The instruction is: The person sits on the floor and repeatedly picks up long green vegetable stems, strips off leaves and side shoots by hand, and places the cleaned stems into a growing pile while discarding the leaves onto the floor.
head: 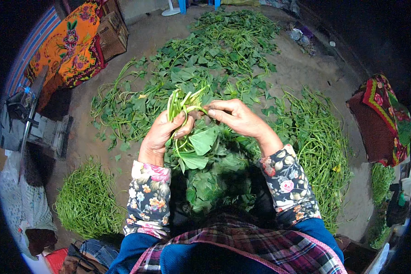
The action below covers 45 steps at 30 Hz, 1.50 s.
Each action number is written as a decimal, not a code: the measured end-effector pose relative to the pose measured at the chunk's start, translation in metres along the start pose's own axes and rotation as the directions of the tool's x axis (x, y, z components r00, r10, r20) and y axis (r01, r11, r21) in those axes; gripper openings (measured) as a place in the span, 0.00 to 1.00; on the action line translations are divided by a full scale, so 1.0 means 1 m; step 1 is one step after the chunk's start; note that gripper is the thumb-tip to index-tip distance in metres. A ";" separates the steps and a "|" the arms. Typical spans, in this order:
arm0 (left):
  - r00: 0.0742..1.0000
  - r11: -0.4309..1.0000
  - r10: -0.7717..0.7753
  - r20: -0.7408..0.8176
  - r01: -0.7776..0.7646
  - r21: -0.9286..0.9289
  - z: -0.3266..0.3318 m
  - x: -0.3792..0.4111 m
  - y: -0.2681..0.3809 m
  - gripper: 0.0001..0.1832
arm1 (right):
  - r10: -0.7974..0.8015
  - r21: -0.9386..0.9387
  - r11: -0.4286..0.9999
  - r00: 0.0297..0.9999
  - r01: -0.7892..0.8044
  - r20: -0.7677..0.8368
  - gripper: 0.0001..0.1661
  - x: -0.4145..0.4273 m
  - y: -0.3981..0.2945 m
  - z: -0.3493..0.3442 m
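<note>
My left hand (pixel 167 133) is closed around a bunch of green leafy stems (pixel 174 104), their cut or bent ends standing up above the fist and broad leaves (pixel 203 140) hanging below it. Between the thumb and fingers of my right hand (pixel 231 118) is the end of one pale green stem that curves over from the bunch. Under both hands, a heap of loose green leaves (pixel 205 185) lies close to my lap, partly in shadow. Beyond them, leafy vines (pixel 212 54) are spread over the floor.
At the lower left sits a pile of thin green stems (pixel 89 198); a long heap of stems (pixel 315 147) lies at the right. An orange patterned cloth (pixel 72 48) covers something at the upper left. A red woven item with patterned cloth (pixel 380 123) stands at the far right.
</note>
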<state>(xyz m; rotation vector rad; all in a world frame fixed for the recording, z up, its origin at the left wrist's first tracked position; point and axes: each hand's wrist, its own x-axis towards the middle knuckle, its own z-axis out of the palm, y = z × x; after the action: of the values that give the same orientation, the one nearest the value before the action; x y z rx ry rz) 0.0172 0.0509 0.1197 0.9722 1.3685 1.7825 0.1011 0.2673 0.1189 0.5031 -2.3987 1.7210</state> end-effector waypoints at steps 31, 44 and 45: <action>0.882 0.974 -0.030 -0.470 -0.078 -0.210 0.000 0.014 -0.014 0.09 | -0.890 -0.320 -0.118 0.243 -0.940 -0.385 0.09 -0.225 -0.040 -0.234; 0.876 0.916 -0.117 -0.468 -0.087 -0.391 -0.005 0.017 -0.034 0.11 | -0.102 -0.489 0.773 0.683 -0.403 -0.724 0.13 -0.114 -0.051 -0.100; 0.874 0.919 -0.121 -0.471 -0.081 -0.386 -0.004 0.016 -0.034 0.11 | 0.053 -0.411 0.837 0.800 -0.362 -0.597 0.13 -0.090 -0.058 -0.066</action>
<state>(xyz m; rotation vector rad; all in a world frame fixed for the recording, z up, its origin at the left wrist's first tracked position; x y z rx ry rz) 0.0081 0.0704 0.0887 0.2913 1.2096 2.2724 0.2003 0.3296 0.1648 -0.3382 -2.3472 0.9945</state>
